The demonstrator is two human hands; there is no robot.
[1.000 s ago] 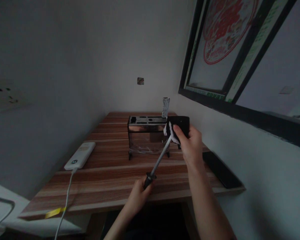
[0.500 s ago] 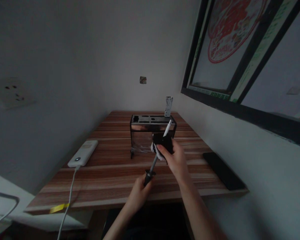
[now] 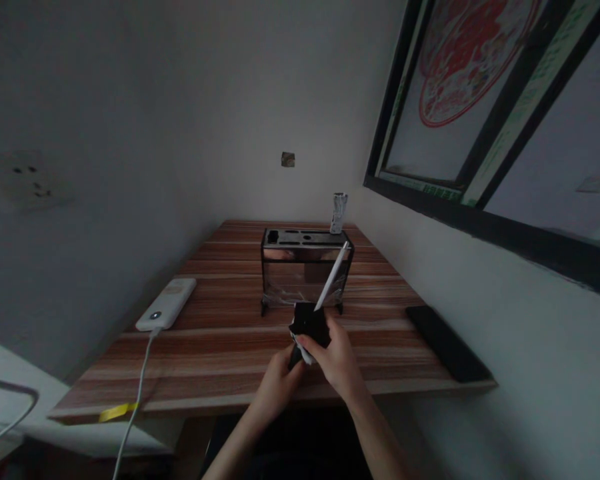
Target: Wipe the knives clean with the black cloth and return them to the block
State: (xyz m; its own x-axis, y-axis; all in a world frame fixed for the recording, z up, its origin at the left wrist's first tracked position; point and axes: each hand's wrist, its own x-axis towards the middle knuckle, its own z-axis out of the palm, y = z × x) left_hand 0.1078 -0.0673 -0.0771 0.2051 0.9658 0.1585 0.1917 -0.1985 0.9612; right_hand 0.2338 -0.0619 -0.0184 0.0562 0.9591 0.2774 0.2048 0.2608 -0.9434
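Note:
My left hand is closed round the black handle of a long sharpening rod, whose pale shaft slants up and to the right. My right hand pinches a black and white cloth wrapped round the rod's lower end, just above the left hand. Right behind them a black and clear knife holder with slots in its top stands on the wooden table. The rod's tip reaches the holder's right top corner in the picture.
A white power bank with a white cable lies on the table's left. A black flat object lies by the right wall, under a framed window. A small grey tube stands at the table's back. Walls close in left, back and right.
My right hand has slid the cloth down the rod from near its tip to just above the handle. The left hand has held the handle nearly still.

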